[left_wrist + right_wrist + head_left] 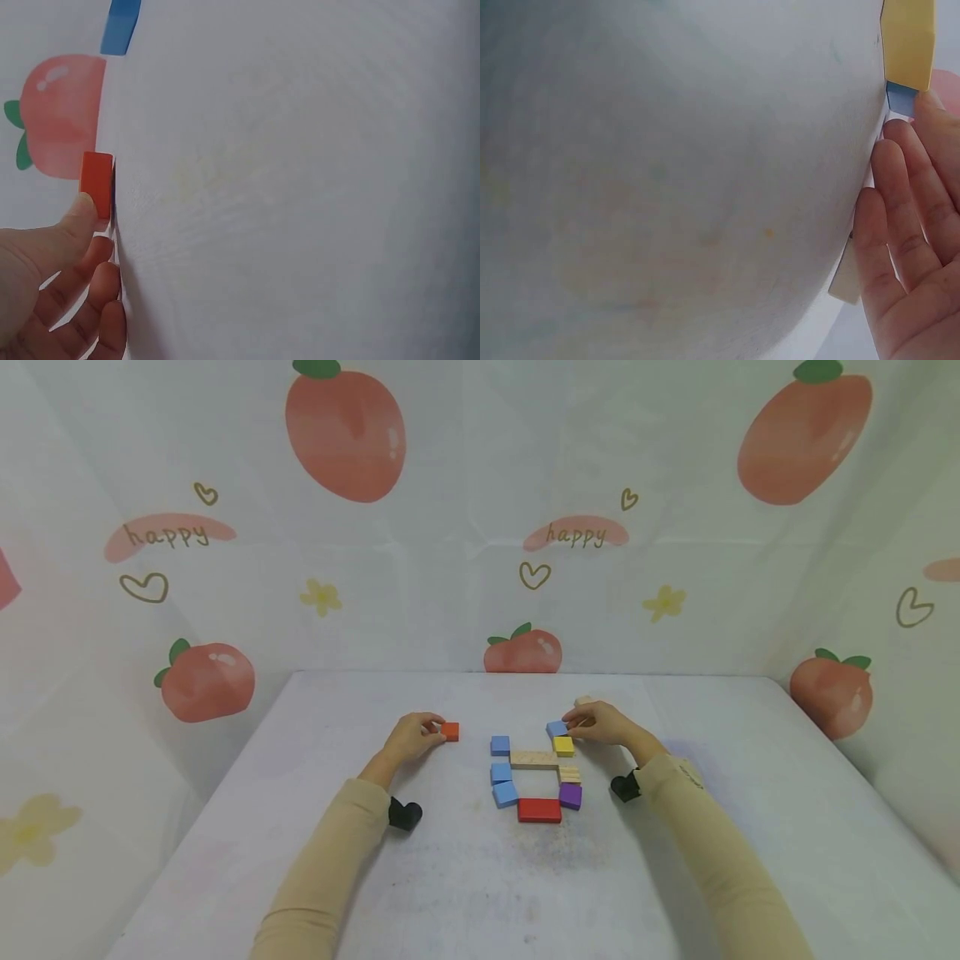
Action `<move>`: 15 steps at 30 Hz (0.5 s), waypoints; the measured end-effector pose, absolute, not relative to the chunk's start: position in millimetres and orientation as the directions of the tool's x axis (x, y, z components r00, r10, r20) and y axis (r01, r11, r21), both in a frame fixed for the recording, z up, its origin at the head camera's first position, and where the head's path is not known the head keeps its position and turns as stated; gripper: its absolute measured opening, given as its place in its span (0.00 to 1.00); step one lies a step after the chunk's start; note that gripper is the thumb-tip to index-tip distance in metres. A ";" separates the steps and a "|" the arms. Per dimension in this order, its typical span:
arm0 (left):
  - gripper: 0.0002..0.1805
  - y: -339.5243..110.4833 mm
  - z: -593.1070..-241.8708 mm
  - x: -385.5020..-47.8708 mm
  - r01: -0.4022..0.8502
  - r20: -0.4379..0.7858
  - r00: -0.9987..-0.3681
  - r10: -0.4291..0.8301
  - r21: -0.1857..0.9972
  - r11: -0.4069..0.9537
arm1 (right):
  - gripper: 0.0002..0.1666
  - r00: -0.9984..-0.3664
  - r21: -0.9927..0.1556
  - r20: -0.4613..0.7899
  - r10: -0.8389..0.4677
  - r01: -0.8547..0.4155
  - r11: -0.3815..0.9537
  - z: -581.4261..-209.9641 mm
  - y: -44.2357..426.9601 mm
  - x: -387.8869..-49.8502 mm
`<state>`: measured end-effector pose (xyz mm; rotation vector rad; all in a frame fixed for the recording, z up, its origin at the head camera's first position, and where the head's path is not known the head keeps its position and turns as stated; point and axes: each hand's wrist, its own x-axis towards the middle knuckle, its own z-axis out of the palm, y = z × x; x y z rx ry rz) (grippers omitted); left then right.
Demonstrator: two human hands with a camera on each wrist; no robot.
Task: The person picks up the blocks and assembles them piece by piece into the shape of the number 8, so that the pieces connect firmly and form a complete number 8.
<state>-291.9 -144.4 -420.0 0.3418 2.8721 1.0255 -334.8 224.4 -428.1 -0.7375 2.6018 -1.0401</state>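
Observation:
On the left of the table my left hand (411, 737) pinches a small orange-red block (449, 732); in the left wrist view the thumb presses its near end. My right hand (603, 724) has thumb and fingertips at a blue block (557, 728), the far right piece of a ring of blocks. Touching that blue block is a yellow block (563, 746). Also in the ring are a striped wooden block (569, 775), a purple block (571, 796), a long red block (539, 811), several blue blocks (501, 773) and a wooden bar (534, 759) across the middle.
A plain wooden block (583, 700) lies just beyond the right hand, partly hidden by it. The white table (465, 893) meets a printed curtain (450, 585) at its back edge. Black wrist straps (406, 815) sit below both sleeves.

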 end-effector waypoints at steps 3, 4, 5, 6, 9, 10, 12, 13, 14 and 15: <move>0.18 -143.1 -419.1 -292.7 0.175 0.010 -0.976 0.218 0.629 0.758 | 0.20 -0.854 -0.697 -0.051 -0.518 -0.341 0.631 -426.3 222.5 -332.1; 0.18 -142.5 -418.3 -292.8 0.176 0.014 -0.977 0.215 0.627 0.759 | 0.19 -0.869 -0.676 -0.076 -0.489 -0.315 0.666 -416.7 217.0 -324.1; 0.18 -141.9 -417.4 -292.7 0.174 0.015 -0.977 0.212 0.629 0.758 | 0.19 -0.874 -0.666 -0.082 -0.478 -0.309 0.679 -415.2 215.2 -322.1; 0.18 -141.2 -416.5 -292.6 0.174 0.017 -0.977 0.210 0.629 0.758 | 0.19 -0.875 -0.663 -0.081 -0.476 -0.310 0.682 -414.3 214.4 -320.9; 0.18 -138.9 -413.8 -292.5 0.174 0.022 -0.978 0.206 0.631 0.756 | 0.18 -0.877 -0.650 -0.080 -0.474 -0.315 0.692 -411.8 212.7 -318.4; 0.18 -138.0 -413.0 -293.0 0.173 0.021 -0.978 0.207 0.633 0.755 | 0.18 -0.875 -0.648 -0.076 -0.479 -0.321 0.690 -411.9 212.8 -318.5; 0.18 -136.3 -412.5 -294.0 0.172 0.016 -0.978 0.209 0.630 0.757 | 0.18 -0.871 -0.655 -0.073 -0.486 -0.326 0.681 -412.7 213.5 -319.5; 0.18 -135.4 -412.4 -294.7 0.173 0.015 -0.978 0.210 0.628 0.759 | 0.18 -0.870 -0.655 -0.072 -0.487 -0.327 0.682 -413.1 213.6 -319.7; 0.18 -134.4 -412.4 -295.4 0.173 0.014 -0.977 0.211 0.623 0.763 | 0.18 -0.870 -0.656 -0.072 -0.488 -0.327 0.680 -413.3 213.7 -319.7; 0.18 -133.4 -412.8 -296.5 0.174 0.013 -0.977 0.212 0.620 0.765 | 0.18 -0.870 -0.655 -0.073 -0.488 -0.328 0.681 -413.6 213.8 -319.7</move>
